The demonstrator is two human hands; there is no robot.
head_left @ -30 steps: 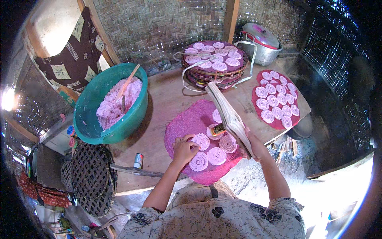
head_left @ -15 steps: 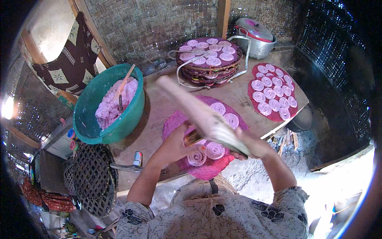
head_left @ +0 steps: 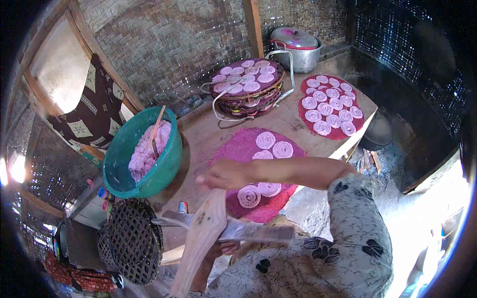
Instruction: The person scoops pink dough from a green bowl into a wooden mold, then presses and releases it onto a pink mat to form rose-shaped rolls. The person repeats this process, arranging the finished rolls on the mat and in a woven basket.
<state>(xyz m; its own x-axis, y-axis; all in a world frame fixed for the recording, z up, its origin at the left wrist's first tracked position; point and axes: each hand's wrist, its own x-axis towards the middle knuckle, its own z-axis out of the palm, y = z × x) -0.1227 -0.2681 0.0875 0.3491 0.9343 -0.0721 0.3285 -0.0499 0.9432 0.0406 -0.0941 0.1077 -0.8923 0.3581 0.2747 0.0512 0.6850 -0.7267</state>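
Observation:
A pale two-armed wooden press (head_left: 202,226) is tilted open at the table's near edge, its two long pieces crossing. From below, my left hand (head_left: 227,248) is closed around it, partly hidden by the wood. My right arm reaches across to the left, and my right hand (head_left: 226,174) is just above the press's upper end; its fingers are smeared by motion. Beneath that arm lies a round pink woven mat (head_left: 236,146) bearing several coiled pink dough rounds (head_left: 249,196). Left of my hands is a green basin (head_left: 174,159) of pink dough (head_left: 144,161) with a wooden stick (head_left: 158,124) in it.
Mats stacked on trays (head_left: 248,107), topped with dough coils, stand at the back, tied with a pale strap (head_left: 292,69). A lidded metal pot (head_left: 304,59) is behind. Another coil-covered red mat (head_left: 310,121) lies right. A black lattice basket (head_left: 134,243) and small can (head_left: 183,206) are left.
The press has swung from over the pink mat toward the lower left. My right hand has left its end and crossed leftward; my left hand has dropped lower. The view has turned somewhat.

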